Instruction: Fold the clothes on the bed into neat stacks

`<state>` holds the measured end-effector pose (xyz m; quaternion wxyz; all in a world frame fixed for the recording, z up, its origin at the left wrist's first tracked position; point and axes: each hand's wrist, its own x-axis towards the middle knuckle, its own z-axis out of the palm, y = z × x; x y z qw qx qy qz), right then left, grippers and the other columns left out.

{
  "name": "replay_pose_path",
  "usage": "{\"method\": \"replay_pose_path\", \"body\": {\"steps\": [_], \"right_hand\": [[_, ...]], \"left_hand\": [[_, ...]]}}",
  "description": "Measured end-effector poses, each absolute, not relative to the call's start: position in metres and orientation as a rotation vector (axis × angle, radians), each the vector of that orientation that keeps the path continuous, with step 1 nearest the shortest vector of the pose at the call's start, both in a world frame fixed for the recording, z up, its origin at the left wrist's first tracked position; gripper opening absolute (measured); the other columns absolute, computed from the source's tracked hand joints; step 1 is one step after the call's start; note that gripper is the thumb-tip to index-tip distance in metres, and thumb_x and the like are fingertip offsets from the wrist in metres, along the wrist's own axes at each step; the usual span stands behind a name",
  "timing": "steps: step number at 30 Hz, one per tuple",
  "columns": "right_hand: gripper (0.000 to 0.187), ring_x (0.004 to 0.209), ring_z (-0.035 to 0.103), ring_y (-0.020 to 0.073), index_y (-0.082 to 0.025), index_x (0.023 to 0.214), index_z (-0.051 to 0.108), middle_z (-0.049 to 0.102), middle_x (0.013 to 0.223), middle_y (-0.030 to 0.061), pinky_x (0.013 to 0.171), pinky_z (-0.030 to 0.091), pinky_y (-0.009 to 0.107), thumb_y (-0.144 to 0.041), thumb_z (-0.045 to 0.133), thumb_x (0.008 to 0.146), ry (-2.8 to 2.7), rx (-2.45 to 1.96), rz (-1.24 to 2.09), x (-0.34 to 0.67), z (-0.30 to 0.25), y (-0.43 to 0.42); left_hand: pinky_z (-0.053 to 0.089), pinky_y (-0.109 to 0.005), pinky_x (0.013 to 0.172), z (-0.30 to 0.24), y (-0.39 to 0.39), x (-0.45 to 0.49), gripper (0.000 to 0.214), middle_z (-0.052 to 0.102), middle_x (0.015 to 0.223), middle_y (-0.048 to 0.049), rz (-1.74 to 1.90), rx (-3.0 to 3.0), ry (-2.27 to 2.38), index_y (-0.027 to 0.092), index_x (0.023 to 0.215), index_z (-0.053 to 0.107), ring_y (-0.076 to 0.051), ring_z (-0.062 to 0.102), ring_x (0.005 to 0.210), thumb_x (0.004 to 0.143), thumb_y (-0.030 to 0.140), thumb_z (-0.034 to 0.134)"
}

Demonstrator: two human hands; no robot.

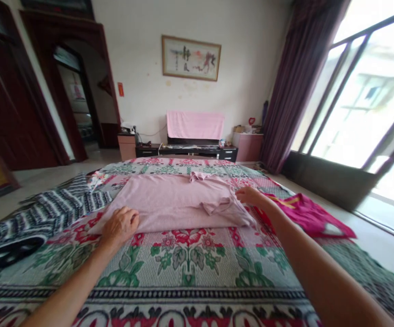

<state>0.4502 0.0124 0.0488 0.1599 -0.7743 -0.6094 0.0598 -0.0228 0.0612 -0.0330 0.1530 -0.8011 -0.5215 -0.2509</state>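
Observation:
A pale pink T-shirt (162, 200) lies folded lengthwise on a flowered bedspread (190, 268), its short sleeves lying toward the right. My left hand (122, 222) rests at the near left part of the shirt, its fingers curled closed on the fabric. At the shirt's right edge, my right hand (249, 195) has its fingers pressed together against the cloth. The right fingertips are small and partly hidden, so the exact grip is hard to see.
A black-and-white patterned garment (57, 204) lies on the left of the bed. To the right is a magenta garment (309, 213) with yellow trim. Beyond the bed, a pink cloth (195, 125) hangs over a screen on a low black cabinet (145, 151).

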Motion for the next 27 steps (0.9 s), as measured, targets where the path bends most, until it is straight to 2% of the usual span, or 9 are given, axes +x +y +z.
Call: {"method": "replay_pose_path", "body": {"steps": [4,7,9,12,15,17,20,22,27], "right_hand": [[0.016,0.050,0.045,0.0080,-0.013,0.058,0.061,0.050,0.050,-0.0019,0.047,0.029,0.020,-0.011,0.053,0.072,-1.778,-2.261,0.288,0.444,0.044,-0.024],[0.009,0.049,0.044,0.0073,-0.014,0.064,0.061,0.050,0.052,-0.0032,0.047,0.029,0.019,-0.010,0.055,0.069,-1.786,-2.284,0.380,0.441,0.049,-0.047],[0.012,0.050,0.049,0.0085,-0.015,0.075,0.063,0.056,0.059,-0.0018,0.047,0.033,0.019,-0.010,0.054,0.070,-1.728,-2.315,0.553,0.440,0.053,-0.060],[0.033,0.060,0.057,0.0123,-0.016,0.102,0.061,0.065,0.081,0.0033,0.052,0.041,0.022,-0.012,0.056,0.070,-1.704,-2.258,0.690,0.436,0.053,-0.075],[0.050,0.079,0.061,0.0184,-0.016,0.114,0.056,0.066,0.099,0.0092,0.067,0.046,0.027,-0.015,0.066,0.065,-1.825,-2.186,0.443,0.430,0.046,-0.082],[0.053,0.090,0.061,0.0218,-0.015,0.115,0.057,0.066,0.102,0.0121,0.076,0.045,0.030,-0.015,0.068,0.064,-1.850,-2.199,0.276,0.424,0.040,-0.083],[0.048,0.095,0.062,0.0227,-0.013,0.120,0.055,0.067,0.102,0.0137,0.079,0.045,0.029,-0.015,0.059,0.072,-1.840,-2.280,0.110,0.417,0.034,-0.081],[0.039,0.099,0.062,0.0226,-0.013,0.115,0.059,0.068,0.104,0.0138,0.080,0.044,0.028,-0.014,0.054,0.076,-1.837,-2.328,0.058,0.415,0.034,-0.080],[0.028,0.103,0.062,0.0256,-0.014,0.101,0.067,0.066,0.107,0.0157,0.080,0.045,0.029,-0.013,0.056,0.075,-1.787,-2.452,0.047,0.420,0.037,-0.080]], "left_hand": [[0.045,-0.033,0.081,-0.039,0.068,-0.027,0.028,0.067,0.089,-0.0075,-0.724,-2.291,-1.454,0.019,0.085,0.069,-0.022,0.059,0.084,0.084,0.031,0.044],[0.044,-0.033,0.082,-0.043,0.074,-0.031,0.029,0.068,0.090,-0.0076,-0.719,-2.317,-1.396,0.019,0.086,0.069,-0.022,0.059,0.083,0.084,0.032,0.043],[0.044,-0.034,0.082,-0.045,0.077,-0.033,0.030,0.068,0.089,-0.0078,-0.726,-2.317,-1.395,0.019,0.086,0.069,-0.022,0.060,0.082,0.083,0.033,0.043],[0.044,-0.034,0.082,-0.048,0.080,-0.034,0.030,0.069,0.090,-0.0076,-0.747,-2.306,-1.419,0.019,0.086,0.069,-0.022,0.060,0.083,0.083,0.034,0.043],[0.045,-0.033,0.082,-0.049,0.081,-0.034,0.031,0.069,0.090,-0.0071,-0.765,-2.313,-1.427,0.020,0.085,0.069,-0.022,0.061,0.084,0.082,0.035,0.042],[0.045,-0.034,0.082,-0.049,0.081,-0.033,0.031,0.069,0.089,-0.0068,-0.774,-2.321,-1.420,0.020,0.084,0.069,-0.023,0.061,0.084,0.082,0.035,0.041],[0.045,-0.034,0.082,-0.047,0.080,-0.033,0.032,0.069,0.089,-0.0073,-0.779,-2.317,-1.419,0.020,0.083,0.069,-0.023,0.061,0.082,0.082,0.035,0.041],[0.045,-0.035,0.082,-0.047,0.080,-0.034,0.032,0.069,0.089,-0.0075,-0.771,-2.316,-1.420,0.019,0.084,0.069,-0.023,0.061,0.083,0.081,0.035,0.041],[0.045,-0.034,0.083,-0.048,0.082,-0.036,0.032,0.069,0.090,-0.0075,-0.734,-2.330,-1.399,0.020,0.086,0.069,-0.022,0.062,0.085,0.083,0.033,0.040]]}}
